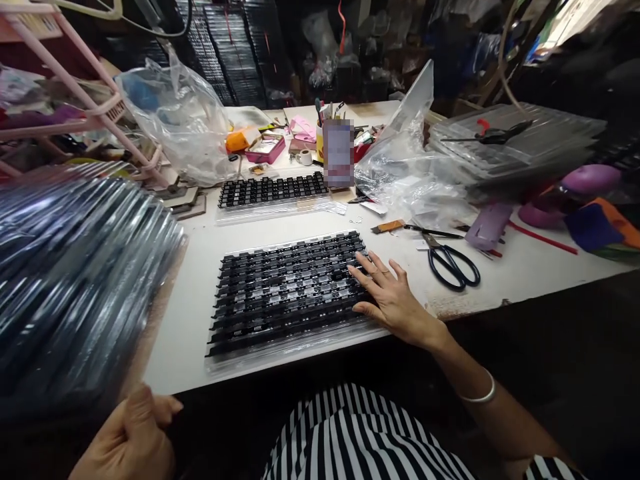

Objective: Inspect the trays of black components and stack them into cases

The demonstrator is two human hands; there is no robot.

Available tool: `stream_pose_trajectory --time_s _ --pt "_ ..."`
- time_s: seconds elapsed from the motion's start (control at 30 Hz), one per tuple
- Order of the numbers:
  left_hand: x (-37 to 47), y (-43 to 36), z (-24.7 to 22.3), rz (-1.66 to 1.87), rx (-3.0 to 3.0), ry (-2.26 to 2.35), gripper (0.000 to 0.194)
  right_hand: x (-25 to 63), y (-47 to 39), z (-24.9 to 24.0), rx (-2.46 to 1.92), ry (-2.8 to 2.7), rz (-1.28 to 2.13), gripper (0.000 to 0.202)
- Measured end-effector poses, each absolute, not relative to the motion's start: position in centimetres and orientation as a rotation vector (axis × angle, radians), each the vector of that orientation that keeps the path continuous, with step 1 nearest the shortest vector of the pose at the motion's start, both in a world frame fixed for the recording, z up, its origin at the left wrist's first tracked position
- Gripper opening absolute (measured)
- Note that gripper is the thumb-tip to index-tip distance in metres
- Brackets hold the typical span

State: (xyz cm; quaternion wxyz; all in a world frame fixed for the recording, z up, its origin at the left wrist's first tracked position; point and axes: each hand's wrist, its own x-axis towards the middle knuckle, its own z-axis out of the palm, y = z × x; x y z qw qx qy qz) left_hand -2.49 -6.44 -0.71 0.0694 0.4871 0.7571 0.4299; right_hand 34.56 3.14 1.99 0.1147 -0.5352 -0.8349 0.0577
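A clear plastic tray (295, 343) filled with rows of black slotted parts (290, 280) lies on the white table. My right hand (387, 293), fingers spread, rests on the right end of those rows. Below the table's front edge at the lower left, my left hand (133, 433) is closed, thumb up against curled fingers; whatever it may hold is too small or hidden to make out. Beside that hand, a tall stack of plastic-wrapped trays (80, 280) fills the left side, blurred.
Behind the tray sits another tray of black parts (273, 190). A phone (339, 153) stands upright at its right. Scissors (453, 267), an orange cutter (387, 227) and a purple object (489, 227) lie to the right. Plastic bags (175, 120) and a pink rack (95, 120) stand back left.
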Motion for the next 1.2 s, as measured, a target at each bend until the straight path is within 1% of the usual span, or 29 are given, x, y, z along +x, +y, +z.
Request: stream_pose_trajectory --time_s 0.07,0.17,0.23,0.37,0.53,0.63,0.77,0.9,1.03,1.13,1.2 --pt "-0.3 -6.1 0.9 1.313 1.382 2.336 0.021 33.8 3.4 2.5 -1.525 -2.510 0.152 0.065" --pt "1.3 -5.7 2.0 1.203 1.690 2.267 0.034 34.1 3.4 2.5 -1.488 -2.471 0.207 0.061" --pt "1.4 -5.6 1.9 1.120 1.879 2.170 0.042 35.1 3.2 2.0 -1.541 -2.339 0.218 0.059" --pt "1.0 -5.5 1.1 1.028 1.953 2.107 0.048 37.0 2.7 0.5 -1.713 -2.157 0.199 0.059" --pt "1.6 -5.0 0.8 1.002 1.953 2.064 0.050 37.1 2.7 -0.2 -1.751 -2.175 0.274 0.062" --pt "1.9 -4.9 0.6 1.081 1.893 2.059 0.047 37.1 2.9 -0.1 -1.711 -2.130 0.321 0.063" --pt "1.5 -5.3 0.2 1.185 1.859 2.063 0.045 37.4 2.7 -0.4 -1.615 -2.065 0.315 0.057" --pt "1.1 -5.7 0.2 1.178 1.861 2.063 0.044 37.6 3.0 -0.7 -1.578 -2.106 0.200 0.050" --pt "1.2 -5.8 0.4 1.128 1.886 2.066 0.045 37.8 3.5 -0.2 -1.549 -2.252 -0.053 0.046" --pt "1.5 -5.5 0.4 1.024 2.041 2.041 0.048 37.9 3.8 0.2 -1.520 -2.347 -0.245 0.046" --pt "1.7 -5.2 0.3 0.909 2.188 2.030 0.050 37.9 4.0 0.4 -1.505 -2.376 -0.297 0.047"
